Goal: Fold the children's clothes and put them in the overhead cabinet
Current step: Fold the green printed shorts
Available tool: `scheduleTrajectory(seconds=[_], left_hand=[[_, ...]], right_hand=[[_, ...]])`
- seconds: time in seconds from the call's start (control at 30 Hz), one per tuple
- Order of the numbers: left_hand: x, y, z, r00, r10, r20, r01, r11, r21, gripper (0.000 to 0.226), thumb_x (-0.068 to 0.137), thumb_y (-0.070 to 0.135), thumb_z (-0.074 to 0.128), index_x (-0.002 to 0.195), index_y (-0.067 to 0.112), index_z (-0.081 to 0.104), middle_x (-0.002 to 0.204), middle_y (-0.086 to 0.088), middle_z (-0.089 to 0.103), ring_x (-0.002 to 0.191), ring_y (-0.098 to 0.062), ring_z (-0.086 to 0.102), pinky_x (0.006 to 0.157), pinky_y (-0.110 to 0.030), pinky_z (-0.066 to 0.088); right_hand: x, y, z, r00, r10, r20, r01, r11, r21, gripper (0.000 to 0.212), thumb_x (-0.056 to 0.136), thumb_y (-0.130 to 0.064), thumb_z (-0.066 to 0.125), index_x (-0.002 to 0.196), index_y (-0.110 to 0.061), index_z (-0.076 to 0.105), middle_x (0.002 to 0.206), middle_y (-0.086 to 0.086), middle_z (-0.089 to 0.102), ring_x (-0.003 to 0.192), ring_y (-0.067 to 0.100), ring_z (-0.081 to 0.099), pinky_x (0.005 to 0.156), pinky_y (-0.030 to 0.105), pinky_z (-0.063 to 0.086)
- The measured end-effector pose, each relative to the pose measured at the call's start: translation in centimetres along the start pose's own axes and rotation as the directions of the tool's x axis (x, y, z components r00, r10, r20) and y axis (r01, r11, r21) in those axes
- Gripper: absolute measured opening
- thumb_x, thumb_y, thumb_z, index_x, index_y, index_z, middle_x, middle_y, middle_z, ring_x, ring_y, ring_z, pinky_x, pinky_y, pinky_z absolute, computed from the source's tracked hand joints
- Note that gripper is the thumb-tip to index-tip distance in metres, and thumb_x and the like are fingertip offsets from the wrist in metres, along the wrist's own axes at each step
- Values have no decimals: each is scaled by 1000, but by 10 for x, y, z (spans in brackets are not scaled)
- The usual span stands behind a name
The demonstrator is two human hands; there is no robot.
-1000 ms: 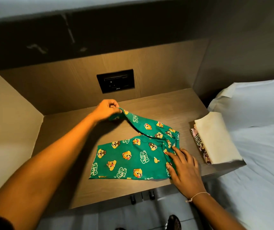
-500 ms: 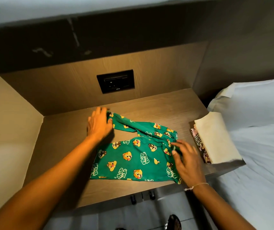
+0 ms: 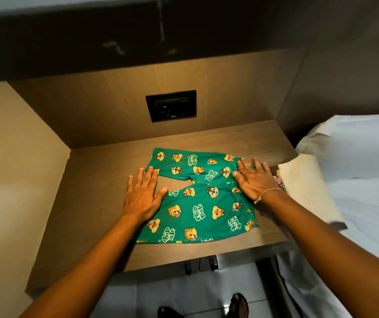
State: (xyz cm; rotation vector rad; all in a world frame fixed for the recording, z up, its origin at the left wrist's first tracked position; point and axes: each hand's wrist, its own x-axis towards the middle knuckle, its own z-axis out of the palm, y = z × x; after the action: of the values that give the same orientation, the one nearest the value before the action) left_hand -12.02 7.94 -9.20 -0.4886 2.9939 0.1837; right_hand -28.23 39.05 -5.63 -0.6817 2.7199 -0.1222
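Observation:
Green children's shorts (image 3: 197,207) with a cartoon chipmunk print lie spread flat on the wooden shelf (image 3: 248,141), both legs pointing left with a gap between them. My left hand (image 3: 142,196) lies flat, fingers straight, on the leg ends at the garment's left edge. My right hand (image 3: 254,180) presses flat on the waistband at the right side. A stack of folded clothes (image 3: 303,180) with a cream piece on top sits at the shelf's right end, just beyond my right hand.
A black wall socket (image 3: 171,105) is set in the back panel. Wooden walls close the niche at the left and back. A bed with white sheets and a pillow (image 3: 358,143) lies to the right. Tiled floor and my sandalled feet (image 3: 236,305) show below the shelf edge.
My left hand laid the lifted upper leg down and let go of it. Both hands now lie flat on the shorts, which are spread out.

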Motion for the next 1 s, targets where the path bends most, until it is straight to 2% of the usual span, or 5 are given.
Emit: scheduleTrajectory(seconds=[0.17, 0.63, 0.73, 0.83, 1.0], left_hand=[[-3, 2, -8, 998, 46, -46, -47, 998, -28, 78, 91, 68, 5, 154, 23, -4, 161, 0, -11, 148, -20, -14, 119, -49, -11], [11, -9, -8, 995, 101, 5, -101, 995, -20, 77, 92, 68, 7, 153, 24, -7, 162, -4, -11, 148, -20, -14, 117, -46, -13], [-9, -9, -23, 986, 142, -90, -149, 986, -77, 75, 93, 65, 24, 154, 24, 12, 161, -1, 0, 149, -21, 0, 117, -50, -6], [-55, -20, -36, 955, 261, -142, -278, 954, -115, 52, 85, 60, 49, 125, 30, 59, 141, 1, 50, 132, -23, 41, 107, -56, 33], [-119, -54, -28, 939, 341, -54, -345, 925, -157, 38, 75, 63, 60, 101, 38, 71, 113, 13, 62, 109, -10, 50, 81, -35, 39]], right_hand=[[-16, -28, -3, 972, -77, -222, 86, 996, 33, 62, 101, -49, 18, 154, -19, 6, 162, 3, 6, 149, 25, 0, 121, 43, 0], [-30, -17, 27, 974, -182, -137, 173, 982, -74, 78, 92, -66, 4, 153, -19, -8, 161, 5, -8, 148, 21, -11, 120, 49, -5], [-64, -22, 17, 940, -176, -291, 205, 976, 72, 65, 98, -55, 28, 152, -20, 20, 158, -1, 16, 147, 20, 14, 120, 44, 9], [-114, -13, 25, 857, -300, -418, 346, 937, 37, 41, 96, -49, 37, 120, -24, 60, 121, -1, 60, 113, 19, 53, 91, 37, 45], [-138, 7, 57, 871, -370, -324, 380, 924, -33, 37, 93, -50, 41, 111, -30, 67, 106, -7, 64, 96, 19, 55, 72, 36, 47]])
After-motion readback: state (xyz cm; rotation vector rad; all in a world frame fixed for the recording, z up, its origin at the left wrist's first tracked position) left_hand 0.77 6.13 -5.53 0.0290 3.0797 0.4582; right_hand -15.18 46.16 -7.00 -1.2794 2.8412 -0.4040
